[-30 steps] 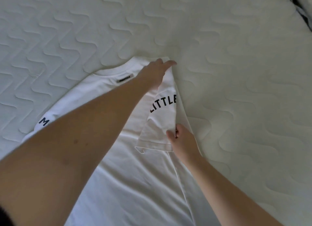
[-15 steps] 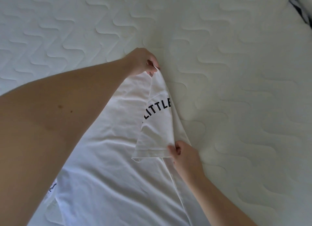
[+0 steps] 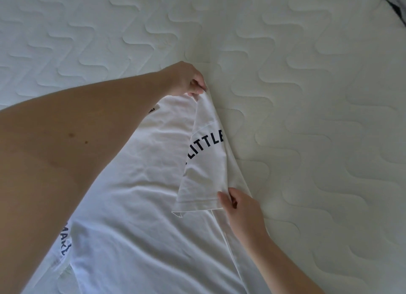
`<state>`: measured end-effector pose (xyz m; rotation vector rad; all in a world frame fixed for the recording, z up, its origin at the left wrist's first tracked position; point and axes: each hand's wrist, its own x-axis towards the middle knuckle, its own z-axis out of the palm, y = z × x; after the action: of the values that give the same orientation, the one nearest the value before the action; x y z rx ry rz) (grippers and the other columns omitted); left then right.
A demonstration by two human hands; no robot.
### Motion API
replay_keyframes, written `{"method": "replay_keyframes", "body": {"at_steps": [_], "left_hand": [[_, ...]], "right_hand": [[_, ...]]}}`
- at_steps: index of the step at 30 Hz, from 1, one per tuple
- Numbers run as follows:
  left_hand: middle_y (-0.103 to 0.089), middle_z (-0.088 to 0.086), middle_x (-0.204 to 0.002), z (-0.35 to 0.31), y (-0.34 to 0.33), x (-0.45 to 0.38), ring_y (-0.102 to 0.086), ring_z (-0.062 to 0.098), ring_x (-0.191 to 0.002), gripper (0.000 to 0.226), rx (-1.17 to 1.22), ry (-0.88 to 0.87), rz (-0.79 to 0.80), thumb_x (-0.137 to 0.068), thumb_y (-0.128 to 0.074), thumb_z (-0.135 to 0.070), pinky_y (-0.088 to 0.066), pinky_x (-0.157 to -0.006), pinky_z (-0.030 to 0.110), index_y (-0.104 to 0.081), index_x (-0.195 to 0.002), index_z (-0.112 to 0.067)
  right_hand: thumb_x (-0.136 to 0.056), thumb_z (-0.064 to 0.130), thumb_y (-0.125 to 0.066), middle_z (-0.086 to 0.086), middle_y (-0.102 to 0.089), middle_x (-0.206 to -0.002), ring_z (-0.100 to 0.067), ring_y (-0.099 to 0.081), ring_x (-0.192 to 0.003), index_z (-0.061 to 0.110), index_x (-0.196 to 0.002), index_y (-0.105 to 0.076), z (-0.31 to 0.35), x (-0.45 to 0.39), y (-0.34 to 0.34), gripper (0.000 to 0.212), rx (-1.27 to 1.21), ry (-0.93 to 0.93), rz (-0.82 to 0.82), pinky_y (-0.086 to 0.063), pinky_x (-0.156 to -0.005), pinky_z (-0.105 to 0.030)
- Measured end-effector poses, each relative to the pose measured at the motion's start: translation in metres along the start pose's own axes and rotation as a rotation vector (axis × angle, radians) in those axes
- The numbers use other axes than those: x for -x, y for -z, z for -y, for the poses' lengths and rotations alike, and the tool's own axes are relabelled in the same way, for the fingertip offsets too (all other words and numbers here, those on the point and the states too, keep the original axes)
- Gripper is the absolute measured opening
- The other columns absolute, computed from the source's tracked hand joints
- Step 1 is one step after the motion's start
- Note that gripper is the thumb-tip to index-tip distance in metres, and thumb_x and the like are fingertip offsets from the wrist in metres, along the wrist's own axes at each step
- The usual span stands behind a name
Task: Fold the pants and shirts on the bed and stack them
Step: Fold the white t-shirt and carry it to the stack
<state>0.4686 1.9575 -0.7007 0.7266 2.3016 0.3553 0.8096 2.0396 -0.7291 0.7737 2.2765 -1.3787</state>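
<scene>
A white T-shirt (image 3: 136, 206) lies spread on the bed, collar end away from me. Its right sleeve (image 3: 204, 162), printed "LITTLE" in dark letters, is folded inward over the body. My left hand (image 3: 186, 79) reaches across and pinches the shoulder corner at the top of that fold. My right hand (image 3: 239, 208) grips the sleeve's hem and the folded side edge below it. The other sleeve (image 3: 63, 243), with dark lettering, shows under my left forearm, which hides much of the shirt's left side.
The bed is a white quilted mattress (image 3: 307, 96) with a wavy stitched pattern, bare to the right of the shirt and beyond it. A dark patterned item (image 3: 397, 1) peeks in at the top right corner.
My left hand went from resting flat on the shoulder to pinching it and lifting it slightly. The view shifted, so the shirt sits lower and closer. My right hand kept its hold.
</scene>
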Motion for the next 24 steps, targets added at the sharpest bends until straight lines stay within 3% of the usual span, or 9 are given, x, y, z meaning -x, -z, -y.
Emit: {"method": "replay_keyframes", "body": {"at_steps": [2,4,8,13,16,20,24], "left_hand": [[-0.075,-0.001,-0.087,-0.001,0.001,-0.007,-0.071,0.011,-0.087,0.016,-0.048,0.021,-0.013,-0.094,-0.062,-0.015,-0.046,-0.074,0.011,-0.074,-0.105,-0.014],[-0.076,0.002,-0.086,-0.003,-0.001,-0.013,-0.071,0.011,-0.083,0.016,-0.096,0.039,-0.018,-0.094,-0.061,-0.011,-0.044,-0.067,0.009,-0.075,-0.102,-0.013],[-0.075,0.005,-0.087,-0.007,-0.006,-0.019,-0.066,0.013,-0.077,0.017,-0.204,0.027,-0.041,-0.093,-0.06,-0.012,-0.043,-0.074,0.021,-0.074,-0.102,-0.011],[-0.07,0.002,-0.102,-0.01,-0.011,-0.015,-0.061,0.019,-0.096,0.02,-0.262,0.046,-0.05,-0.094,-0.063,-0.027,-0.041,-0.08,0.029,-0.069,-0.108,-0.013],[-0.06,0.004,-0.113,-0.018,-0.022,-0.012,-0.056,0.024,-0.105,0.027,-0.298,0.129,-0.108,-0.091,-0.063,-0.035,-0.043,-0.089,0.038,-0.065,-0.111,-0.016],[-0.052,0.01,-0.12,-0.03,-0.043,0.005,-0.052,0.03,-0.11,0.038,-0.313,0.126,-0.348,-0.091,-0.064,-0.03,-0.039,-0.092,0.04,-0.051,-0.123,-0.014],[-0.054,0.011,-0.113,-0.039,-0.07,0.043,-0.054,0.027,-0.101,0.034,0.051,0.145,-0.662,-0.092,-0.063,-0.028,-0.043,-0.087,0.034,-0.05,-0.116,-0.008]], "right_hand": [[-0.097,0.032,-0.055,0.002,-0.045,-0.048,-0.008,-0.042,-0.043,0.01,-0.06,-0.048,-0.003,0.0,0.0,0.044,-0.073,-0.106,0.009,-0.035,-0.048,-0.021],[-0.097,0.026,-0.055,0.003,-0.051,-0.042,-0.004,-0.048,-0.036,0.006,-0.061,-0.055,-0.006,0.0,0.002,0.041,-0.168,-0.232,0.032,-0.035,-0.041,-0.013],[-0.095,0.029,-0.058,0.0,-0.063,-0.048,-0.009,-0.056,-0.037,0.006,-0.067,-0.064,-0.013,-0.001,0.009,0.037,-0.25,-0.373,0.067,-0.038,-0.037,-0.015],[-0.089,0.039,-0.064,-0.004,-0.065,-0.05,-0.017,-0.056,-0.038,0.006,-0.064,-0.066,-0.015,-0.003,0.01,0.042,-0.29,-0.45,0.081,-0.05,-0.051,-0.027],[-0.089,0.043,-0.063,-0.005,-0.066,-0.051,-0.016,-0.058,-0.038,0.008,-0.061,-0.066,-0.013,-0.003,0.011,0.045,-0.246,-0.446,0.081,-0.051,-0.051,-0.026],[-0.092,0.044,-0.056,-0.002,-0.067,-0.053,-0.013,-0.062,-0.04,0.009,-0.065,-0.064,-0.012,0.004,0.013,0.045,-0.135,-0.398,0.022,-0.048,-0.046,-0.021],[-0.092,0.04,-0.061,-0.007,-0.066,-0.058,-0.005,-0.057,-0.036,0.008,-0.069,-0.055,-0.012,0.012,0.015,0.039,-0.145,-0.368,-0.052,-0.04,-0.036,-0.016]]}}
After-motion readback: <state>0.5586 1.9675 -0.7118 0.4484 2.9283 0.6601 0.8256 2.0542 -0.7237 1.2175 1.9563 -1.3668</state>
